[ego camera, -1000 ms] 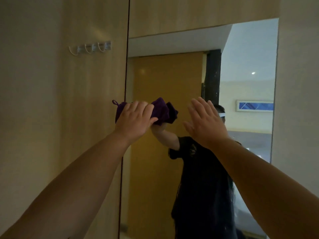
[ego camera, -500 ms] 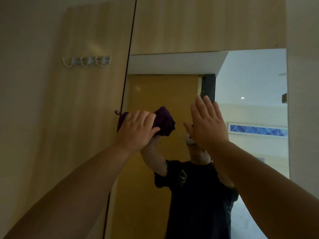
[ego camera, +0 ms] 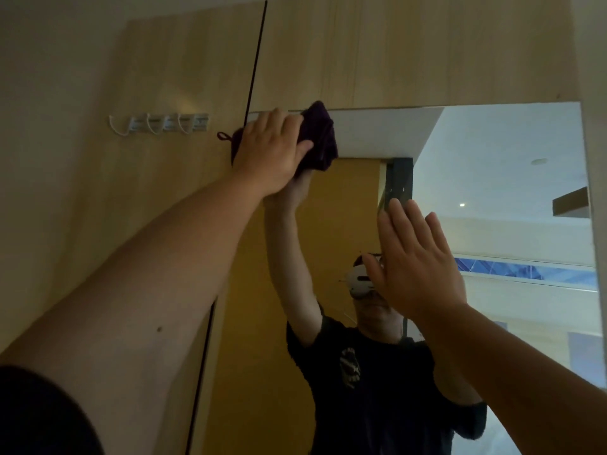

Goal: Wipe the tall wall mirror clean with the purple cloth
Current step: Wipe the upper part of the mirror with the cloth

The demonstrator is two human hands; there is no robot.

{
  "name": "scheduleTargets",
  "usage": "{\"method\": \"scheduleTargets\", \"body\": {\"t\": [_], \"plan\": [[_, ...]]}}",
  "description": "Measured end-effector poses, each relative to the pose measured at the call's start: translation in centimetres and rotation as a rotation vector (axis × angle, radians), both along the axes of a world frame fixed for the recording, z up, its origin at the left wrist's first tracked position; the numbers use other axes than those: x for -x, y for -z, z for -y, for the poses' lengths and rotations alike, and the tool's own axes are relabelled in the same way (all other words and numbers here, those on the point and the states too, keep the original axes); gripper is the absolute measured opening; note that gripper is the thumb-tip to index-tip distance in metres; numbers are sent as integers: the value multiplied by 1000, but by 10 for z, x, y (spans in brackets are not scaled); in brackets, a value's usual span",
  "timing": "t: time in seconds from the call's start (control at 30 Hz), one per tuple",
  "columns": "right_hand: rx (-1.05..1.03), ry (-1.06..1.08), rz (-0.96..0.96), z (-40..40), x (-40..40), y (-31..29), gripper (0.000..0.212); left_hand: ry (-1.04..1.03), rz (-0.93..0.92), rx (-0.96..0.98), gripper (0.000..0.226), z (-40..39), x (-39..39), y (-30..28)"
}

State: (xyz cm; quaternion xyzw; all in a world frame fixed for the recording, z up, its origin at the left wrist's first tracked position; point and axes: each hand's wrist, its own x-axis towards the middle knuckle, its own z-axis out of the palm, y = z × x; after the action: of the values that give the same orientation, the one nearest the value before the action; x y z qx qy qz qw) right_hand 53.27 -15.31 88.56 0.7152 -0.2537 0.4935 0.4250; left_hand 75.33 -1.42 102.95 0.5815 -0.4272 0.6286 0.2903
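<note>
At mirror (ego camera: 492,178) top, left hand (ego camera: 269,152) clutching purple cloth (ego camera: 320,139); right hand (ego camera: 414,257) flat-open.

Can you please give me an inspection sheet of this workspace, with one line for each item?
Surface: tall wall mirror set in wood panels; its cleanliness cannot be judged.
Job's things: purple cloth bunched at the mirror's upper left corner.
Clutter: nothing seen.
Grippers: left hand grips the cloth against the glass; right hand open, fingers spread, at the glass; contact unclear.
Cables: nothing seen.
Surroundings: hook rack on the wood panel left of the mirror, hooks bare.
</note>
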Motion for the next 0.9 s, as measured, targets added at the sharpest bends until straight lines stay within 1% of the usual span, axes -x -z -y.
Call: {"method": "scheduleTargets", "body": {"t": [0.07,0.13,0.27,0.37,0.43,0.5,0.67,0.73,0.8,0.9], "plan": [[8,-8,5,2,0,-1,75,27,-82,-74,56,2,-13,-13],[26,-14,7,4,0,-1,74,51,-129,-139,60,8,-23,-12],[49,-27,22,4,0,0,72,58,-68,-194,59,9,-28,11],[42,-37,20,3,0,-1,72,79,1,-201,60,7,-32,49],[32,-34,13,4,1,-1,73,97,28,-223,64,8,-34,92],[18,-45,8,4,2,-3,73,103,57,-252,63,9,-35,148],[-28,-100,-11,1,3,-4,67,153,122,-334,57,7,-38,330],[-59,-157,-14,-3,5,-4,65,180,123,-346,52,3,-39,366],[-56,-209,-5,-5,13,-3,61,205,150,-309,46,3,-40,365],[-46,-203,33,-1,33,-4,57,238,188,-188,40,6,-33,325]]}}
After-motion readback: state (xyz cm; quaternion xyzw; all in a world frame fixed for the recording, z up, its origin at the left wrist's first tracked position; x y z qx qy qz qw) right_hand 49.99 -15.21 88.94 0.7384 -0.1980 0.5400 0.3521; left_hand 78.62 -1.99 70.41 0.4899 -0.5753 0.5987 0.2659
